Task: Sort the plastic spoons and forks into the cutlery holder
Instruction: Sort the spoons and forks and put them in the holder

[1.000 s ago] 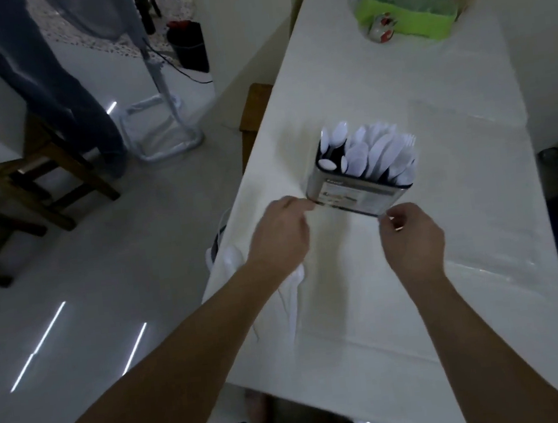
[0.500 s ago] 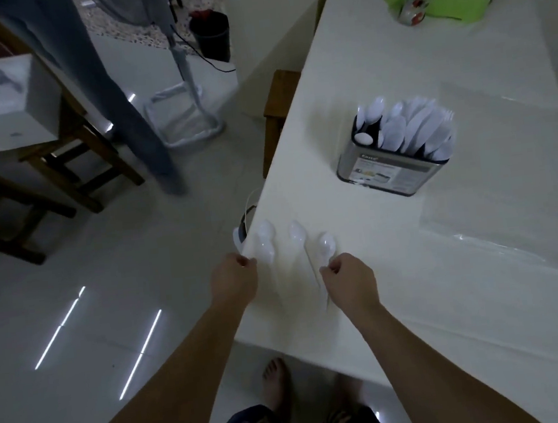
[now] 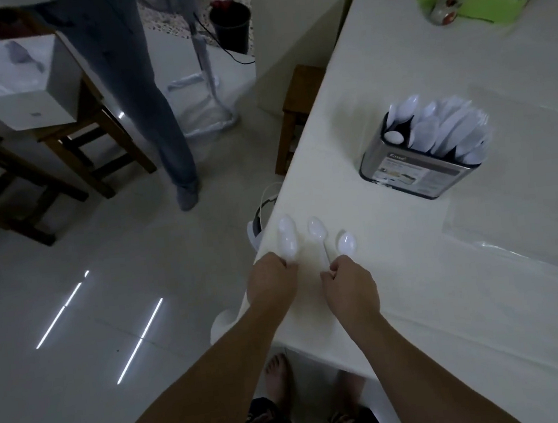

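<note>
- Left hand (image 3: 271, 282): lower centre of frame, at the table's near-left corner, fingers curled round the handles of two stacked white spoons (image 3: 287, 239).
- Right hand (image 3: 349, 285): just right of the left, pinching the handles of two more spoons (image 3: 317, 229), bowls pointing up-frame.
- Cutlery holder (image 3: 418, 174): metal, labelled, centre right on the white table (image 3: 486, 293), packed with white plastic cutlery, well apart from both hands.
- Green tray (image 3: 476, 4): upper right corner.
</note>
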Available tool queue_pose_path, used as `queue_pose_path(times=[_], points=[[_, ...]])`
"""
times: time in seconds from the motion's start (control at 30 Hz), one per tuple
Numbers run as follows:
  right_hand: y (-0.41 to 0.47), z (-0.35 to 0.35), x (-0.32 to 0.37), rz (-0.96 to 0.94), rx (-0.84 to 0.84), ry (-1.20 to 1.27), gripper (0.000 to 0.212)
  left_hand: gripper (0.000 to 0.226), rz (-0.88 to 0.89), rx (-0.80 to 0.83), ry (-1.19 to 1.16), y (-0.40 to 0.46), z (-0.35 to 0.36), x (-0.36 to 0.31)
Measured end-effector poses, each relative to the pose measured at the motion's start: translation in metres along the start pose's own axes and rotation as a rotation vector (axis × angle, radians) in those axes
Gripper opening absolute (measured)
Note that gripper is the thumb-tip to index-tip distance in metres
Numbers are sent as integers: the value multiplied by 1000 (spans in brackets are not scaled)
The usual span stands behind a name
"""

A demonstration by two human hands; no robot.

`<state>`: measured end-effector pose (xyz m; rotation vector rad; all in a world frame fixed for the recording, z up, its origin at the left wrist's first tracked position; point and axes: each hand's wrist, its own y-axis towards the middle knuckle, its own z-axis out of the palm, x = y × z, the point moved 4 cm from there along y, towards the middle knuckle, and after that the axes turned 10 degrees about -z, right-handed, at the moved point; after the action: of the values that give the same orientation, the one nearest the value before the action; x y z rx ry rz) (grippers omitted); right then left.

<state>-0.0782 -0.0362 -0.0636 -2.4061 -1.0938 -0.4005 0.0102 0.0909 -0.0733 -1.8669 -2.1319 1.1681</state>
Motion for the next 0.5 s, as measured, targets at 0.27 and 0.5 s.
queue_pose_path(times=[0.27, 0.5], points=[[13, -1, 6, 46, 66, -172, 16, 23, 17, 79, -251, -5, -12, -1], [8, -16, 17, 19, 81, 191, 37, 13, -226, 299, -741, -6, -3, -15]])
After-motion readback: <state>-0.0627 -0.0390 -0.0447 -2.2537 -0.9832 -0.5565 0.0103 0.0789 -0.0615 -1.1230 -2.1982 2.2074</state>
